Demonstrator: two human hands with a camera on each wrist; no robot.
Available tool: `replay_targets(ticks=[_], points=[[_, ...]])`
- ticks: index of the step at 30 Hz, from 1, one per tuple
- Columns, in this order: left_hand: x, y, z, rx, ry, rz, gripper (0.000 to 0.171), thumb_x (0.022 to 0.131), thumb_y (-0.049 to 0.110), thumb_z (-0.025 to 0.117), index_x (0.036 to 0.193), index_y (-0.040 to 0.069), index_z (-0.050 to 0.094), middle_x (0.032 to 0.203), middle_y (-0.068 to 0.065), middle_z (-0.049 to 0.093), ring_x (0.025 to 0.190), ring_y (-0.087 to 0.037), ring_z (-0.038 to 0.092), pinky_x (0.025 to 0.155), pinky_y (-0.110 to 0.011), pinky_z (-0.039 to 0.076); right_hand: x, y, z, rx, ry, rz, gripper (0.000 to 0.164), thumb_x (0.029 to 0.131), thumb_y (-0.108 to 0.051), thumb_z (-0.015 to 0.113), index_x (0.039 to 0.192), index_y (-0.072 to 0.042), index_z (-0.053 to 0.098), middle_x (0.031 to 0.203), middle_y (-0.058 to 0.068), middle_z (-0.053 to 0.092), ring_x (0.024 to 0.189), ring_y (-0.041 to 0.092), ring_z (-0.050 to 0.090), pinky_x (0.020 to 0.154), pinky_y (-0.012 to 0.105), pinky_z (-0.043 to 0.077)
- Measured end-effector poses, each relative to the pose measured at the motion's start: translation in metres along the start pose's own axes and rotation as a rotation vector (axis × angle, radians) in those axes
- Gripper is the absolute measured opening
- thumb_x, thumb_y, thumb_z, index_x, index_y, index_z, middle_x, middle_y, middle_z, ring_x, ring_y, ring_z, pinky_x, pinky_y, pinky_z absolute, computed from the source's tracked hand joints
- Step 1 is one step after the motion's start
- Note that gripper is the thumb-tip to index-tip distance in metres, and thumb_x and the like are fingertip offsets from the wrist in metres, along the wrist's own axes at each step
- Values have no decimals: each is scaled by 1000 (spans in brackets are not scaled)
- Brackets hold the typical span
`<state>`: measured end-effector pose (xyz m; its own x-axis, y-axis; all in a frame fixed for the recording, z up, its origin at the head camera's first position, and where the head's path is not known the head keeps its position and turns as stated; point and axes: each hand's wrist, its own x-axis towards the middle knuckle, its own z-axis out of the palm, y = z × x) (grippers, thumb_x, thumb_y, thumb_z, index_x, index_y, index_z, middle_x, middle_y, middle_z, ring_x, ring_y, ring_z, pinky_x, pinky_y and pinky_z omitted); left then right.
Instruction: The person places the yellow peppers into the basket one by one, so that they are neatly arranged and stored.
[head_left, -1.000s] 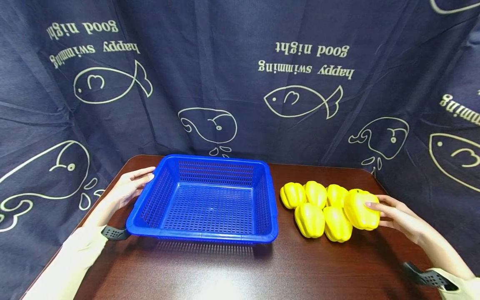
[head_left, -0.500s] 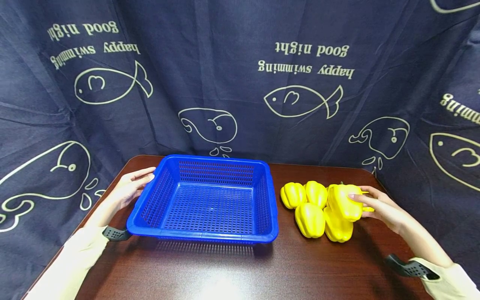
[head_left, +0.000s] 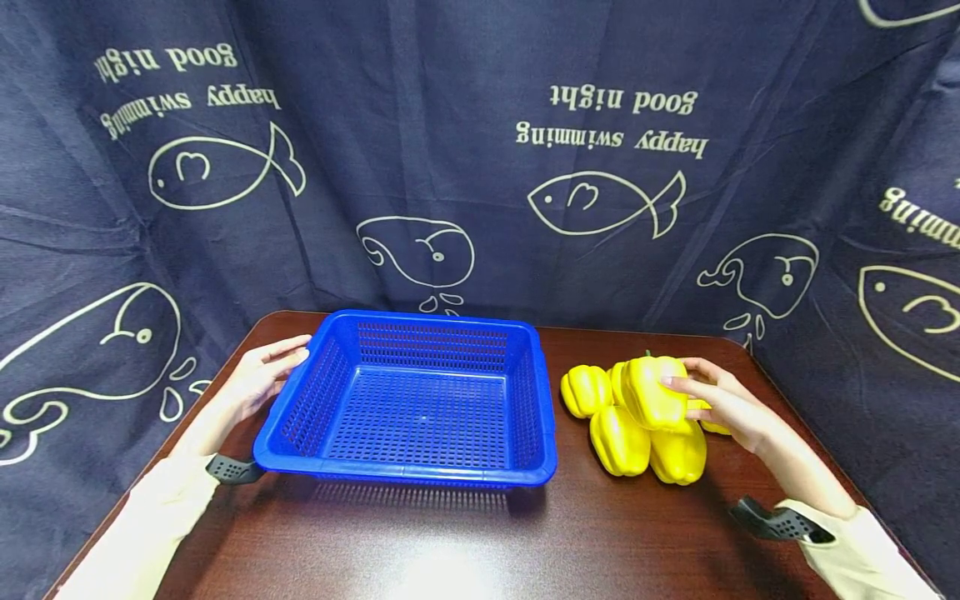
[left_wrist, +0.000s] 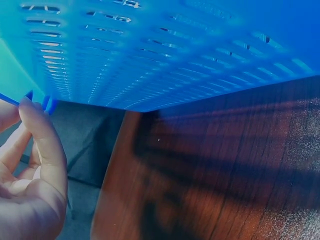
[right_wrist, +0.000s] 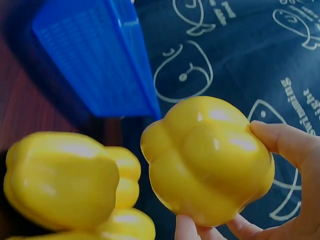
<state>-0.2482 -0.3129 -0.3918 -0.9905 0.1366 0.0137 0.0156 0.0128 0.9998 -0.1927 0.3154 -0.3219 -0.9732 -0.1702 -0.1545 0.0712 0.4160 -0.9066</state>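
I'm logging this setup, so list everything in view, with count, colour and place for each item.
basket: 1, blue, on the table, at left in the head view
held pepper: 1, yellow, in the right grip
other peppers: at least 5, yellow, clustered right of the basket; some are partly hidden, so no exact total
table: 1, reddish brown, beneath the basket and peppers
printed cloth: dark blue with pale fish, whales and lettering, hanging behind the table; number of pieces unclear
sleeves: 2, cream, one on each forearm
wrist straps: 2, dark, one at each wrist
left grip: 1, bare, at the basket's left rim
right grip: 1, bare, around the held pepper
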Motion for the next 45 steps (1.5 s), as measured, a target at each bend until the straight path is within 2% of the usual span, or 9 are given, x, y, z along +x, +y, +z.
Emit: replay_targets(ticks=[5,12,21,31,37,42,45], points=[[0,-1,0,-16,-3,4,32,98,19,56,129,22,59,96,21,69,80,-2,68,67,-22,56,2,-13,15,20,-1,-30,49,97,-28,53,132,0,33,102,-11,50,85,-1,57,73,21,53],[0,-3,0,-26,-17,26,30,99,15,54,126,24,60,96,20,69,79,-3,68,67,-22,56,8,-31,33,-6,-18,-50,57,95,-29,54,136,3,30,106,-5,47,86,1,55,73,23,51],[0,-3,0,-3,11,-4,46,98,21,56,142,11,47,96,22,68,80,-2,67,68,-22,56,15,-45,50,-4,-46,-37,59,94,-29,56,137,1,31,111,-1,48,93,6,53,79,29,50],[0,-3,0,14,13,0,53,98,22,56,145,6,40,95,23,68,80,-2,67,68,-22,56,23,-60,78,-9,-44,-63,58,92,-28,58,136,2,35,111,6,47,98,17,50,80,29,49],[0,-5,1,-8,-2,19,44,98,19,55,141,11,48,96,21,69,79,-3,68,67,-22,56,32,-68,95,46,-75,-87,54,91,-24,59,133,2,36,109,5,52,93,13,55,78,28,50],[-1,-5,1,-31,-9,25,36,99,17,54,135,18,54,96,21,69,79,-3,68,67,-23,56,42,-78,107,34,-72,-73,59,90,-27,60,136,1,36,121,14,51,100,18,54,80,26,49],[-1,-4,1,-35,-9,25,38,99,18,55,136,16,53,96,20,69,80,-3,68,67,-23,57,48,-82,115,41,-77,-75,59,90,-26,60,136,1,35,127,19,50,101,20,56,83,28,52]])
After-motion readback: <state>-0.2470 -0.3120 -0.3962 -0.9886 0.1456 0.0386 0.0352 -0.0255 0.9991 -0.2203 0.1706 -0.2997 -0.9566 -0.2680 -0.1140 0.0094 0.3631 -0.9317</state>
